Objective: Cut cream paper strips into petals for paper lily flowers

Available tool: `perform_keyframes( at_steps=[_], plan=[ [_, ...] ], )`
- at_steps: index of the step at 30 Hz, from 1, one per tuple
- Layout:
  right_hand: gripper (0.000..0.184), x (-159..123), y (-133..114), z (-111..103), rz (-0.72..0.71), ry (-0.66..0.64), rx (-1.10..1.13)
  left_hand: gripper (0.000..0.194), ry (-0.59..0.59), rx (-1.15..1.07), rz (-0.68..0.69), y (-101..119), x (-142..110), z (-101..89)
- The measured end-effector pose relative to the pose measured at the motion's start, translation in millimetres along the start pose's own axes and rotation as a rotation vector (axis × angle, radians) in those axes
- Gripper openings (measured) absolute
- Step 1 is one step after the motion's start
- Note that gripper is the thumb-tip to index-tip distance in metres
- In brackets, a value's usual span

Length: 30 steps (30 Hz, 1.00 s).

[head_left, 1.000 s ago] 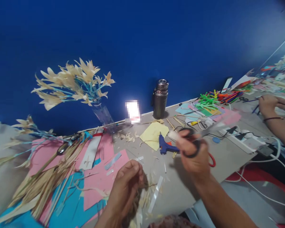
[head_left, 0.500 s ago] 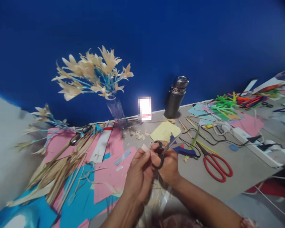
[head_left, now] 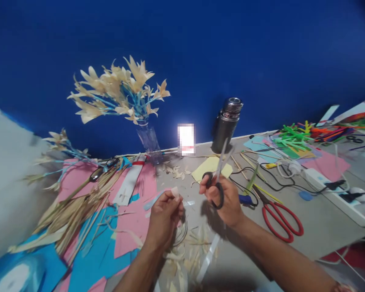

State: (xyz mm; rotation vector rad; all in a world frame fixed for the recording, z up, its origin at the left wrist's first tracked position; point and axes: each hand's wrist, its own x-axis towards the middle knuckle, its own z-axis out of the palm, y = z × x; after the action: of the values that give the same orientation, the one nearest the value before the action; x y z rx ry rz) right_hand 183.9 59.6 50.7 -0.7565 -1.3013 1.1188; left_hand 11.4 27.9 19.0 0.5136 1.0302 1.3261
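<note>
Between the thumb and fingers of my left hand [head_left: 167, 211] is pinched a small cream-coloured piece [head_left: 175, 192], thin and pale like husk or paper. My right hand [head_left: 226, 202] grips black-handled scissors [head_left: 219, 172], blades pointing up and slightly apart. The two hands are apart over the table. Beneath them lie pale scraps [head_left: 197, 239] and a clear strip [head_left: 208, 257]. A yellow sheet [head_left: 211, 168] is behind the scissors, and a blue glue gun [head_left: 246, 199], partly hidden, sits beside my right hand. Red-handled scissors [head_left: 281, 221] rest further right.
Cream flowers [head_left: 118, 89] stand in a clear vase [head_left: 149, 142] by the blue wall. A dark flask [head_left: 226, 125] stands at the back. Dried husks [head_left: 82, 207] cover coloured sheets on the left. A white power strip [head_left: 334, 196] with cords and green pipe cleaners [head_left: 295, 136] are on the right.
My hands have separated: the right moved right and up with the scissors, whose blades now point upward. My left hand moved slightly left, still pinching the pale piece.
</note>
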Motion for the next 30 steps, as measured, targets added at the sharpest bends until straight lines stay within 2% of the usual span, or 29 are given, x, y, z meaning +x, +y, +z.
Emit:
perform_keyframes(
  at_steps=[3,5,11,16,20,26,28,30],
  plan=[
    [0.046,-8,26,5,0.104,-0.045,-0.096,0.033,0.003,0.055,-0.037,-9,0,-0.2],
    [0.044,-11,35,5,0.126,-0.061,-0.136,0.034,0.004,0.059,-0.047,-12,0,0.5],
    [0.033,-17,39,3,0.059,-0.137,-0.208,0.033,-0.033,-0.028,0.016,-18,4,-2.0],
    [0.034,-13,37,1,0.078,-0.1,-0.241,0.032,-0.063,-0.01,0.049,-17,5,-3.8],
    [0.04,-4,38,-7,0.142,-0.098,-0.139,0.036,-0.061,-0.015,0.068,-18,2,-0.8],
    [0.05,-4,44,-8,0.283,-0.326,0.037,0.031,-0.075,0.002,0.114,-16,-4,2.2],
    [0.046,-7,45,-3,0.324,-0.329,0.094,0.031,-0.076,0.01,0.115,-14,-6,3.5],
    [0.038,-9,46,3,0.357,-0.277,0.158,0.03,-0.077,0.023,0.1,-14,-8,4.8]
  ],
)
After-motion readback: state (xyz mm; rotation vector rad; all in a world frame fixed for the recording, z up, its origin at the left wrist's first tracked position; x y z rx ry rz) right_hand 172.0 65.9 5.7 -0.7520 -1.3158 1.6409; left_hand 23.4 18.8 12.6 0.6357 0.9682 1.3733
